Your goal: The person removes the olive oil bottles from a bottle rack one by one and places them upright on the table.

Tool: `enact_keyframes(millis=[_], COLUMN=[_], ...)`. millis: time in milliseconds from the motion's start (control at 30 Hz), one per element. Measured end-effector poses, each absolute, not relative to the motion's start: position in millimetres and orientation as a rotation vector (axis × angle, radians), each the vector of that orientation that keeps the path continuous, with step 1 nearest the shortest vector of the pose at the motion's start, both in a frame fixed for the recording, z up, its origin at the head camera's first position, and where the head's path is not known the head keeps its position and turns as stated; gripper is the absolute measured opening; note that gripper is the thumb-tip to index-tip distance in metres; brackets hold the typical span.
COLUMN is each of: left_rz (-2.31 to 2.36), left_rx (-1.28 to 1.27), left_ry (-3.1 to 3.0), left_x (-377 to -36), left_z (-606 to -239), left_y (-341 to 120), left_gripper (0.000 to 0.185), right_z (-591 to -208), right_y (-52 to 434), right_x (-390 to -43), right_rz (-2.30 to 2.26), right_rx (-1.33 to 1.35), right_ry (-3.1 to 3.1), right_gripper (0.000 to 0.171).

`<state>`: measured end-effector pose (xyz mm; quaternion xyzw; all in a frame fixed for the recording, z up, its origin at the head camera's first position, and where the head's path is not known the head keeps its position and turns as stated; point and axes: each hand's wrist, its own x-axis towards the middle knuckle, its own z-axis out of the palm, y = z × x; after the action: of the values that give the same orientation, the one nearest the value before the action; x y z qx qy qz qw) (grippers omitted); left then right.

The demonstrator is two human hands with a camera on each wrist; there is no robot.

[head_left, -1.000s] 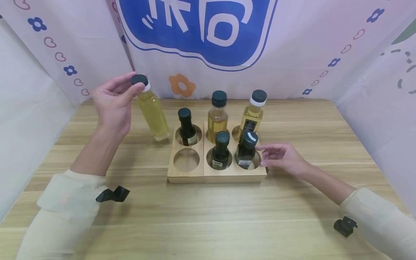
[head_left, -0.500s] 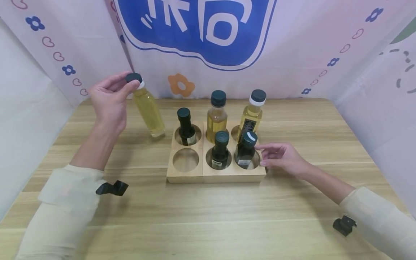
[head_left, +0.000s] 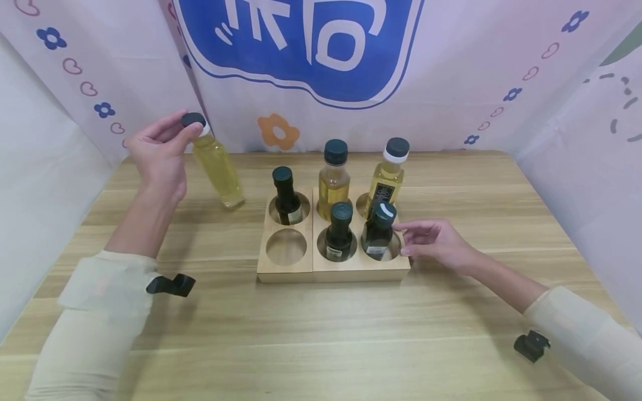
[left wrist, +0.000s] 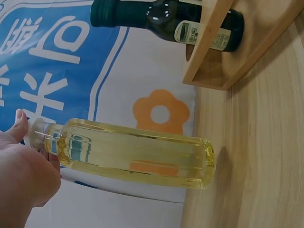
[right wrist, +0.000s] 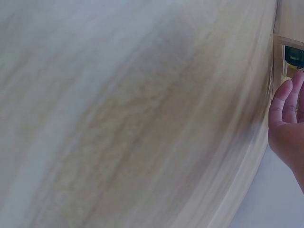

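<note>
Head view: my left hand pinches the black cap of the pale oil bottle, which hangs tilted, cap toward my hand and base slanting down toward the wooden rack, just above the desk. The rack's vacant near-left hole lies right of the bottle's base. My right hand, fingers relaxed, rests beside the rack's right end, holding nothing.

Left wrist view: bottle runs lengthwise from my fingers toward the desk; rack beyond its base.

Right wrist view: blurred desk; fingers loosely extended near the rack.
</note>
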<state>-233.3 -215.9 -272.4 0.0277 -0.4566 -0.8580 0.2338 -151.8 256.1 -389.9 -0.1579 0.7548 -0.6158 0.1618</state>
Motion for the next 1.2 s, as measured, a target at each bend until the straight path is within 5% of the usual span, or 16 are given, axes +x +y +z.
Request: enact_keyframes(millis=[1200], left_rz=[-2.296], left_rx=[0.230], left_ry=[-1.245], left_x=[-259.4], left_z=[-283.6], left_y=[-246.1], left_gripper=[0.041], right_z=[-390.3], right_y=[257.2], right_x=[-154.9], right_rz=[-1.740], right_rx=[-0.498], right_ry=[2.183], right_gripper=[0.047])
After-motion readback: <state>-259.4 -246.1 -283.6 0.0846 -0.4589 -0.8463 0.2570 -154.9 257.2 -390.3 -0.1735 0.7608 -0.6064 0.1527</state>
